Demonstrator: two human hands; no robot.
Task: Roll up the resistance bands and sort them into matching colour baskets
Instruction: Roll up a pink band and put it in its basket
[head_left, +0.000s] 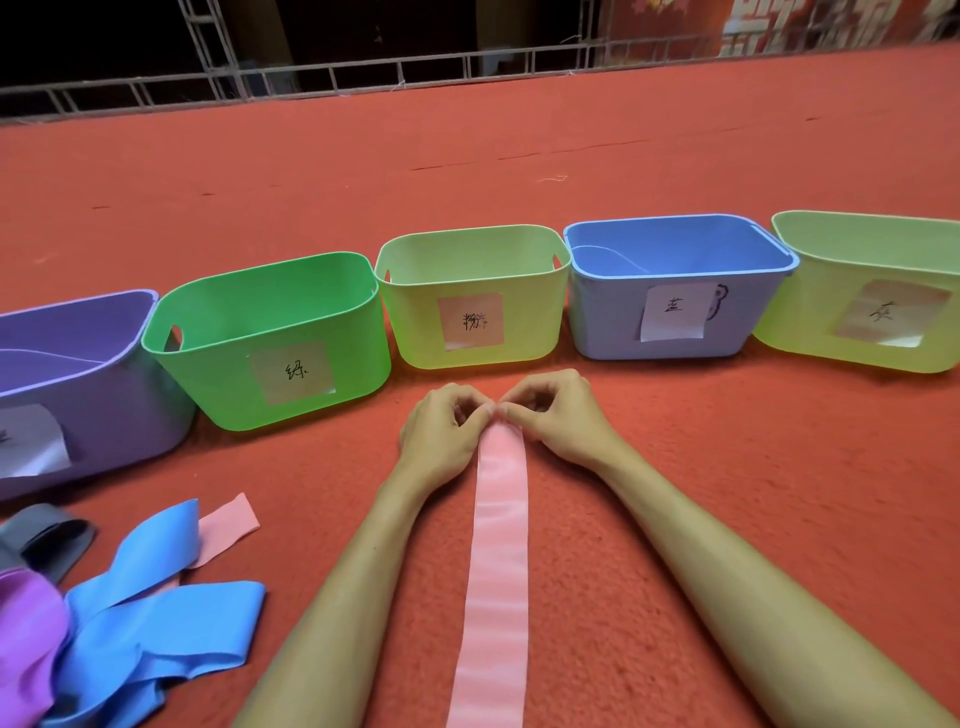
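Pink band (498, 545) lies flat on the red floor (727, 493), far end at the grip, roll barely begun. Left hand (444, 423) and right hand (556, 415) both pinch that end, fingers curled tight. Pink-labelled basket (415, 322) sits just beyond the grip. Loose bands (156, 613) are piled well left. No rolled band shows in any basket, so nearly everything remains.

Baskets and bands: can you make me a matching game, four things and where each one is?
Things: 1 long pink band; 2 purple basket; 3 blue basket; 4 grey band.
Places: A left end of the row; B beside the blue bands; C pinched by the left hand and right hand; D second from the right in the row.
Pairs: 1-C, 2-A, 3-D, 4-B.
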